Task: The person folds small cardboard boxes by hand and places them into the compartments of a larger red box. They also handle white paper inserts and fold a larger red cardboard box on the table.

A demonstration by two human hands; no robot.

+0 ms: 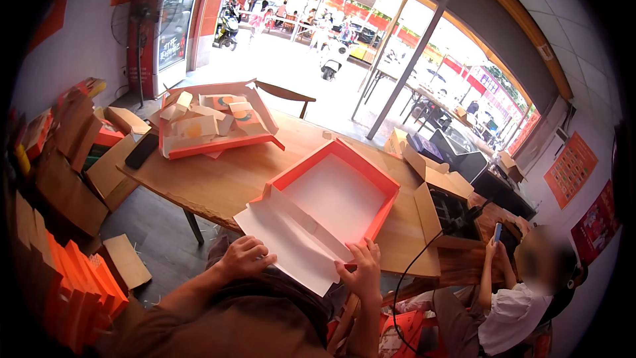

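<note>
In front of me on the wooden table lies an open shallow cardboard box (330,194), orange-red on its walls and white inside. Its white front panel (293,243) folds out toward my lap. At the near right corner my right hand (362,266) holds the box, fingers over the wall and thumb by the panel. My left hand (246,257) is at the panel's left edge with curled fingers; whether it grips the panel is not clear.
Another orange box (223,146) holds small folded cartons on the wooden table (198,174). A black phone (142,150) lies at the table's left end. Flattened orange boxes (82,283) stand lower left. An open brown carton (422,209) and a seated person (516,308) holding a phone are right.
</note>
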